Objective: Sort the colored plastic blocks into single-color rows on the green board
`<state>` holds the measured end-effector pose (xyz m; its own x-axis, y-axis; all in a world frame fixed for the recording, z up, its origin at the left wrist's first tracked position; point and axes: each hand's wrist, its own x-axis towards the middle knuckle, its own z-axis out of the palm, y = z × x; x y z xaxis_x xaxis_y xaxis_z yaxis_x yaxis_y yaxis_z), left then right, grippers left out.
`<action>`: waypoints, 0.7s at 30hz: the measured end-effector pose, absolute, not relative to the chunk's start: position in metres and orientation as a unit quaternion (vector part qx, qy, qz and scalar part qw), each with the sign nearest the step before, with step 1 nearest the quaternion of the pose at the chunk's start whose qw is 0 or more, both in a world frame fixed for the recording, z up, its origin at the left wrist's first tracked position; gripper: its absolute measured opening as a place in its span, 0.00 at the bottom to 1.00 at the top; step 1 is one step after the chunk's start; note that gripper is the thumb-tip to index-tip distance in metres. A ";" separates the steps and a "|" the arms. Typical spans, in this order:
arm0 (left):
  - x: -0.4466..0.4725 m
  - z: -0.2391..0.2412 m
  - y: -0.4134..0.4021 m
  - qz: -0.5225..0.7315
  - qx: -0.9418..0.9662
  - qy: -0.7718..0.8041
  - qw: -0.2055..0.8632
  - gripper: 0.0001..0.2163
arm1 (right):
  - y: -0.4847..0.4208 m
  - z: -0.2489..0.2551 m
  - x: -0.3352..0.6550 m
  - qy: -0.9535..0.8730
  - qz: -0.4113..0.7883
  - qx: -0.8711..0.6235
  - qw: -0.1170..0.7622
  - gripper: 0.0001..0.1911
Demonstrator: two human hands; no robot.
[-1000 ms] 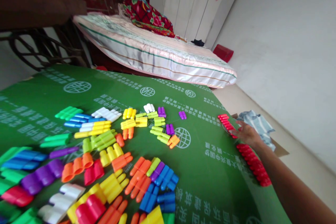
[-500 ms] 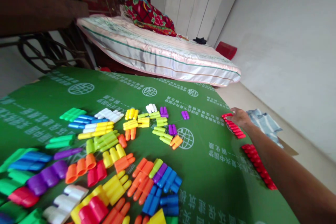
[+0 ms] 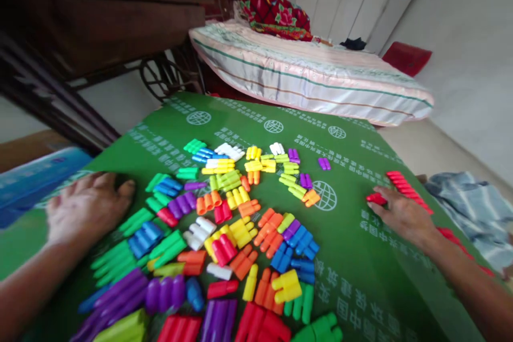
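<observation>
My right hand (image 3: 403,214) pinches a small red plastic building block (image 3: 375,199) between thumb and fingertips, low over the right part of the green board (image 3: 352,256). Just beyond it lies a row of red blocks (image 3: 409,191). A second red row (image 3: 460,246) is partly covered by my forearm. On the left, my left hand (image 3: 88,203) rests flat with fingers spread and holds nothing. Green blocks (image 3: 136,222) lie close to its thumb side. Many joined rounded blocks in purple, blue, orange, white and yellow (image 3: 244,231) spread across the middle.
A bed (image 3: 312,69) with a red floral quilt (image 3: 276,13) stands behind the board. At the left is a dark wooden sewing-machine table (image 3: 108,26). A blue package (image 3: 44,176) lies beside the board's left side, and a checked cloth (image 3: 468,208) lies at the right.
My right hand has come away from the far red row, holding a red block. My left hand has come into view. The camera has turned left and tilted.
</observation>
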<state>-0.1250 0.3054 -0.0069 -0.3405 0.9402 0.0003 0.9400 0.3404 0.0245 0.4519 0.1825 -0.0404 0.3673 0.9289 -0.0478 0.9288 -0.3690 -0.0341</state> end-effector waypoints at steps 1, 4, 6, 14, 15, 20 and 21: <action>-0.126 -0.005 0.299 0.011 0.567 0.823 -0.010 0.24 | 0.179 -0.042 0.452 -0.575 0.008 -0.818 -0.010 0.24; -0.121 -0.007 0.288 0.022 0.571 0.820 -0.039 0.24 | 0.172 -0.043 0.448 -0.632 -0.069 -0.772 0.003 0.25; -0.118 -0.013 0.287 0.028 0.578 0.814 -0.050 0.23 | 0.168 -0.040 0.425 -0.700 -0.097 -0.706 0.048 0.27; -0.124 -0.028 0.284 0.058 0.581 0.809 -0.068 0.20 | 0.107 0.001 0.200 -0.880 0.020 -0.392 0.268 0.10; -0.124 -0.029 0.284 0.061 0.582 0.808 -0.069 0.20 | 0.101 0.004 0.178 -0.885 0.030 -0.369 0.281 0.09; -0.126 -0.031 0.286 0.064 0.580 0.809 -0.070 0.20 | 0.092 0.003 0.119 -0.907 0.051 -0.376 0.185 0.07; -0.126 -0.030 0.286 0.062 0.580 0.809 -0.068 0.20 | 0.092 0.002 0.115 -0.907 0.051 -0.387 0.160 0.07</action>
